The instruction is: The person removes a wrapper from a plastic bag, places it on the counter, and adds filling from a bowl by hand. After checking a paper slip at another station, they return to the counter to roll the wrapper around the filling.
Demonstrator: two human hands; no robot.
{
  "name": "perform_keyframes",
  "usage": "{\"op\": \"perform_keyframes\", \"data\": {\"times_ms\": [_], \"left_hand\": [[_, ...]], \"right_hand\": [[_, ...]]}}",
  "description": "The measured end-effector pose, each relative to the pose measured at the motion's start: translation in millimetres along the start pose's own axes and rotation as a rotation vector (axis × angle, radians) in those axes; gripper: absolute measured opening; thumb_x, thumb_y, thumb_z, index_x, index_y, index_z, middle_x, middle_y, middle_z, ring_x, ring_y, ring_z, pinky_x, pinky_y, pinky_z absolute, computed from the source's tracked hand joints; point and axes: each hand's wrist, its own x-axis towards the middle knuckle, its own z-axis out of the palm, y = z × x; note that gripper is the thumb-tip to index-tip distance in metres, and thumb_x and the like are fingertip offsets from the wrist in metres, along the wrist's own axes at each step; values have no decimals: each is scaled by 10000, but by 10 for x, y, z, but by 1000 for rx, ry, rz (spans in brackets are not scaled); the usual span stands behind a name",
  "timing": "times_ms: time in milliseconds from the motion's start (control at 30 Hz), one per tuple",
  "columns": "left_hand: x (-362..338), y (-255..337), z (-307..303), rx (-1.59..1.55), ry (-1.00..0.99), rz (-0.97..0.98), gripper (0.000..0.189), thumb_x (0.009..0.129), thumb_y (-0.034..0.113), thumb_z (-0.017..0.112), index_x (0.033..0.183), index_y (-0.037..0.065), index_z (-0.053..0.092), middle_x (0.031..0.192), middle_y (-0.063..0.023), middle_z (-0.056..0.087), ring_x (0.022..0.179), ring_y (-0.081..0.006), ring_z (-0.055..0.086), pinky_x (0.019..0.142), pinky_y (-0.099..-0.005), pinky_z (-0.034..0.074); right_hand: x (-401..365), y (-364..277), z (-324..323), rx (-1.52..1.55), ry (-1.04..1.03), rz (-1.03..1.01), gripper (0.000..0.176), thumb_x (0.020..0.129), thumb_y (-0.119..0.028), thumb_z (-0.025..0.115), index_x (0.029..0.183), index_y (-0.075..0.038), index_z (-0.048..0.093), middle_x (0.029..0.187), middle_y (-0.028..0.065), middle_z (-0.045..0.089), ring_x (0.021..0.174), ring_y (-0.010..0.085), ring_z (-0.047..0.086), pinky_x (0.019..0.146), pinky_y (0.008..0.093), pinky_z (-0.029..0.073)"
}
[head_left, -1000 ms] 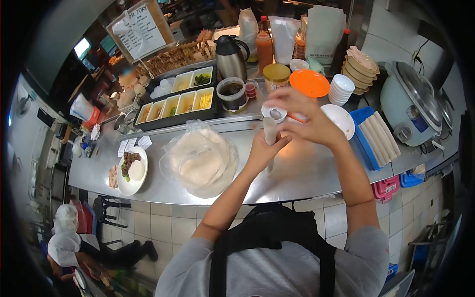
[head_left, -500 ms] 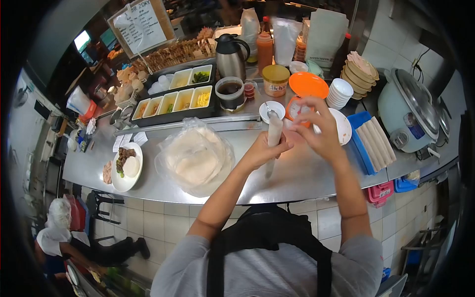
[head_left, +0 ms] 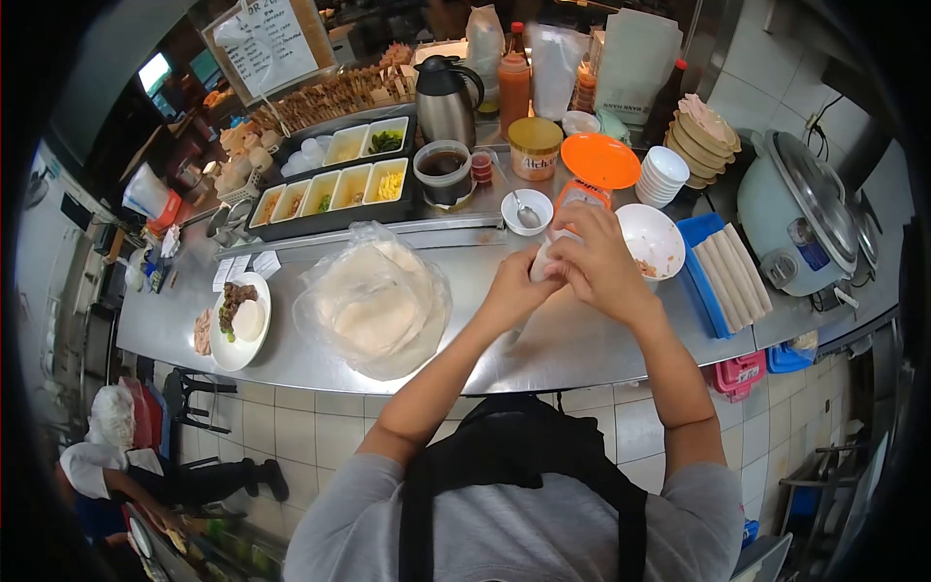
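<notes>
A pale, uncooked spring roll (head_left: 543, 264) is held tilted above the steel counter, mostly covered by my fingers. My left hand (head_left: 516, 289) is closed around its lower part. My right hand (head_left: 603, 254) has its fingers bent in at the roll's upper end, touching it. Just beyond my hands sits a small white bowl (head_left: 514, 219) with a spoon in it. To their right is a white bowl (head_left: 661, 231) with a little filling in it. Round wrappers (head_left: 373, 296) lie in a clear plastic bag on the left. Similar rolls (head_left: 734, 272) fill a blue tray (head_left: 700, 303).
Behind my hands stand an orange scale (head_left: 587, 192), an orange plate (head_left: 601, 160), a lidded jar (head_left: 534, 150) and a steel jug (head_left: 446, 102). A rice cooker (head_left: 800, 213) is at right. At left lies a plate of food (head_left: 254, 349). Another person (head_left: 126, 456) is lower left.
My right hand has come down and left from beside the roll onto its upper end. The roll, upright before, now leans and is more covered. The white bowl at right shows more fully.
</notes>
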Motion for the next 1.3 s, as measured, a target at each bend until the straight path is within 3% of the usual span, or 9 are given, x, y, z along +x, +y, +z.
{"op": "perform_keyframes", "data": {"times_ms": [133, 200, 467, 533, 833, 933, 1067, 1133, 1300], "left_hand": [[-90, 47, 131, 5, 190, -4, 251, 735, 106, 693, 922, 0, 563, 821, -65, 645, 768, -132, 602, 685, -264, 469], [-63, 18, 132, -258, 247, 43, 279, 713, 70, 699, 943, 5, 555, 837, -83, 638, 760, -135, 594, 681, -288, 468], [-53, 0, 7, -30, 168, 41, 222, 707, 41, 702, 867, 21, 549, 768, -41, 594, 691, -93, 525, 625, -246, 438], [-59, 62, -14, -27, 153, -31, 213, 705, 35, 696, 855, 22, 546, 743, -33, 577, 679, -88, 508, 621, -242, 432], [-78, 38, -11, -73, 200, 117, 204, 690, 17, 673, 855, 6, 553, 783, -59, 625, 721, -107, 558, 637, -270, 451], [-70, -79, -29, 35, 147, 18, 248, 683, 16, 674, 898, -3, 552, 846, -81, 650, 760, -127, 587, 666, -285, 463], [-94, -11, -55, -105, 25, -1, 203, 714, 17, 649, 879, 33, 531, 767, -19, 578, 678, -84, 534, 598, -239, 430], [-102, 111, -104, -188, -17, -25, 180, 730, 6, 625, 862, 57, 514, 725, 10, 526, 641, -46, 488, 546, -208, 398], [-123, 127, -188, -443, -232, -143, 252, 731, 30, 641, 933, 82, 500, 709, 18, 518, 592, -54, 498, 514, -201, 393]], "right_hand": [[14, -87, 36, 69, 105, 20, 232, 625, -145, 739, 829, -90, 642, 1095, 85, 534, 1077, 292, 470, 923, 408, 356], [-39, -46, 96, 125, 150, 9, 246, 613, -136, 748, 835, -94, 651, 1098, 85, 535, 1073, 293, 473, 924, 404, 360], [-31, -60, 139, 118, 190, 59, 223, 635, -109, 750, 839, -104, 660, 1061, 79, 547, 1007, 283, 509, 898, 414, 370], [-170, -9, 211, 181, 384, 167, 213, 656, -114, 745, 854, -108, 669, 1055, 83, 547, 993, 274, 512, 880, 407, 380], [-126, -66, 368, 122, 295, 22, 220, 660, -136, 747, 865, -112, 671, 1030, 60, 544, 995, 273, 505, 867, 390, 382], [-89, -33, 283, 82, 111, -18, 192, 675, -133, 737, 839, -100, 643, 1054, 76, 543, 1020, 287, 497, 877, 395, 378], [-136, -72, 314, 216, 58, 76, 181, 687, -130, 726, 824, -84, 616, 1070, 87, 541, 1041, 285, 492, 883, 392, 379], [-238, -65, 418, 467, 359, 303, 175, 685, -119, 720, 830, -81, 629, 1061, 91, 545, 1048, 276, 495, 897, 382, 378], [-236, -95, 434, 433, 307, 191, 172, 683, -98, 718, 841, -88, 651, 1049, 89, 552, 1049, 269, 494, 912, 370, 375]]}}
